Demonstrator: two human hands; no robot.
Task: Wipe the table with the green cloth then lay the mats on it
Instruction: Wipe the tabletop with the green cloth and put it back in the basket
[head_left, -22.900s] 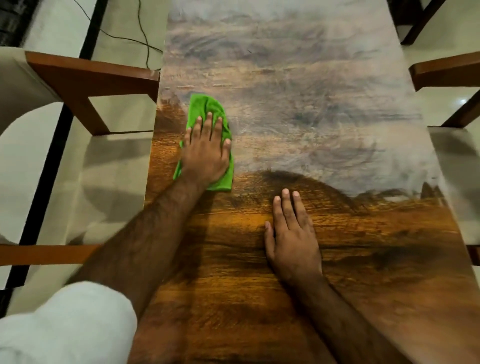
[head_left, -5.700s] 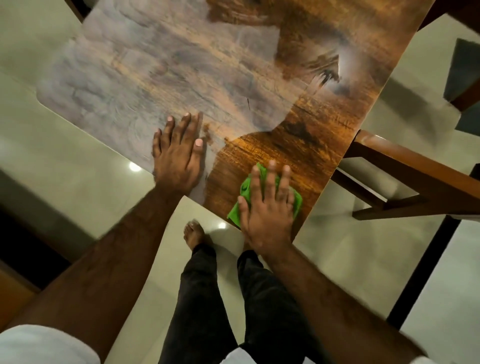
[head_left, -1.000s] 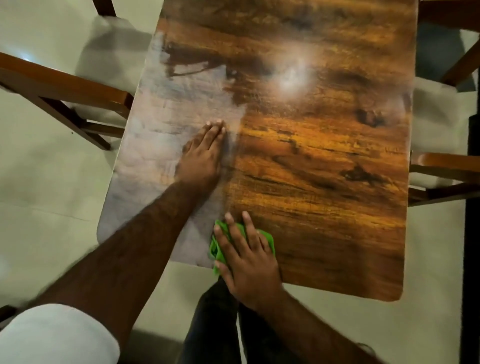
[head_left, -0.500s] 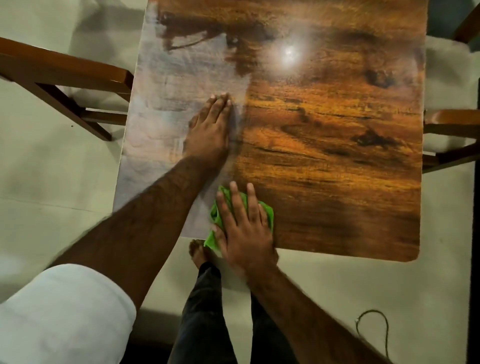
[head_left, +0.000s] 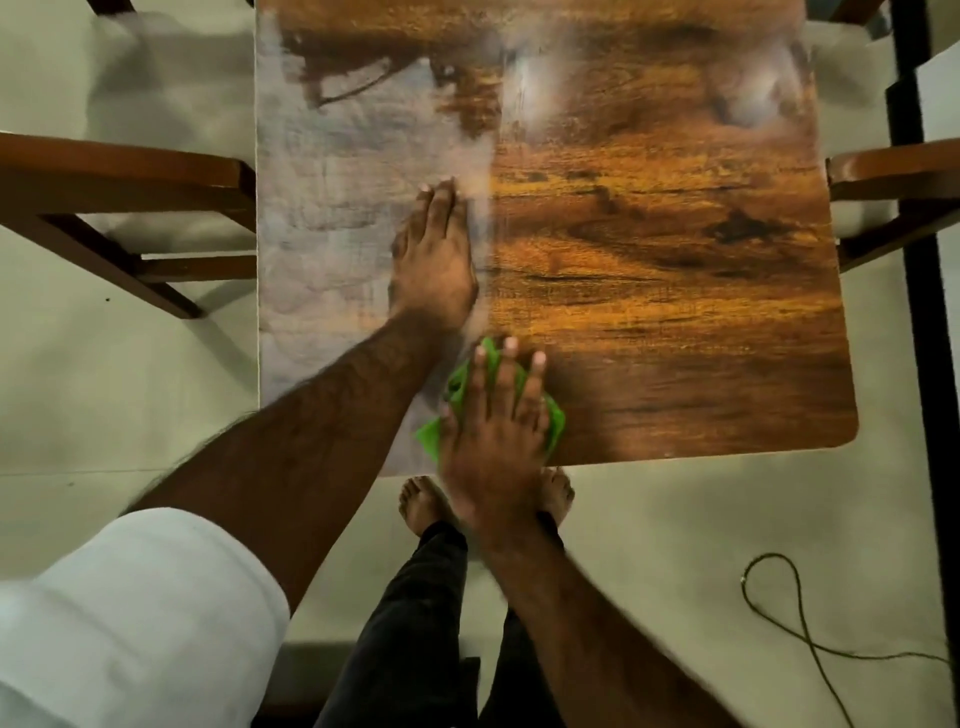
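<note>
Cloth (head_left: 557, 423): green, bunched, at the table's (head_left: 675, 260) near edge; long axis not clear under your hand. Your right hand (head_left: 493, 441): flat on the cloth, fingers spread, pointing away from you. Your left hand (head_left: 434, 265): flat on the tabletop just beyond, fingers together. Tabletop: left part dull grey, right part glossy brown. Chairs (head_left: 130, 192) at both sides.

You have one view, worn on the head, looking steeply down at the near end of the table (head_left: 649, 260) from close above, the floor (head_left: 675, 545) below.
</note>
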